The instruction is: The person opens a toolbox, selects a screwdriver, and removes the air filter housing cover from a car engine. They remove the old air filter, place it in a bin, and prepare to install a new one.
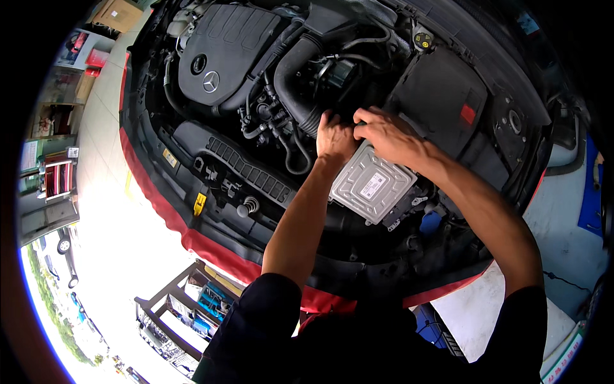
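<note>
One engine bay (352, 259) carries one black engine cover (224, 64), in place, and one grey metal box (373, 184) nearer the person; work at the box looks underway, its far corner seemingly unfinished. Two hands, the left hand (336, 136) and right hand (390, 134), meet there, fingers partly curled, though what they grip is hidden. One yellow-marked cap (423, 41) sits fitted beyond.

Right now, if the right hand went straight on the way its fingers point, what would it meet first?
Most likely the left hand, right beside the right hand's fingertips, with the black hose beyond. One view leaves depth unclear, so it might pass over or under.
</note>
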The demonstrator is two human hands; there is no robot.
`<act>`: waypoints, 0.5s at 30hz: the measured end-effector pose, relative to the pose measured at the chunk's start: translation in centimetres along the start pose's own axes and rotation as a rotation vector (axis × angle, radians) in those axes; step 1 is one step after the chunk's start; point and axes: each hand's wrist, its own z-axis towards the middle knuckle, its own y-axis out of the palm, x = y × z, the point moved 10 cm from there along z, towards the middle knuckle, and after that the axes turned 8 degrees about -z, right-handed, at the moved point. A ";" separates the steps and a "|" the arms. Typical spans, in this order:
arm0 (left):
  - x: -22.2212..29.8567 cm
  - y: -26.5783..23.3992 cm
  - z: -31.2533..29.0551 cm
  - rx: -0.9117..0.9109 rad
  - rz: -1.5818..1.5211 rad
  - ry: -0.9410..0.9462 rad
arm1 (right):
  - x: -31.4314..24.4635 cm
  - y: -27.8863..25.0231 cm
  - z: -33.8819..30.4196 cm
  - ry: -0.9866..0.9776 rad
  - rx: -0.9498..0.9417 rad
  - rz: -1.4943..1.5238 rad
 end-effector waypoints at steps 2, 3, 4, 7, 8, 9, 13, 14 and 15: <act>0.1 0.4 -0.9 -0.020 0.043 0.011 | 0.3 0.2 -0.5 0.148 0.072 0.154; -0.1 0.7 -0.9 -0.042 0.057 0.008 | 0.4 0.3 -0.5 0.255 0.080 0.139; -0.3 1.0 -0.9 -0.063 0.071 0.005 | 1.0 1.3 -0.1 0.323 -0.066 0.107; 0.0 0.4 -0.8 -0.019 0.013 -0.002 | 0.7 1.8 0.3 0.178 -0.105 0.009; 0.1 0.1 -0.8 -0.012 -0.016 0.003 | 0.2 1.6 0.0 0.076 -0.050 -0.017; 0.2 0.2 -0.7 -0.053 0.006 -0.013 | 0.3 1.4 -0.4 0.035 -0.049 0.064; 0.3 0.0 -0.8 -0.053 0.075 -0.009 | 2.5 2.1 -0.5 0.396 -0.075 0.126; -0.1 0.1 -0.8 -0.054 0.057 -0.022 | 1.7 1.6 -0.1 0.291 -0.095 0.086; 0.1 -0.1 -0.7 -0.055 0.033 -0.030 | 0.9 1.0 0.0 0.193 -0.116 0.043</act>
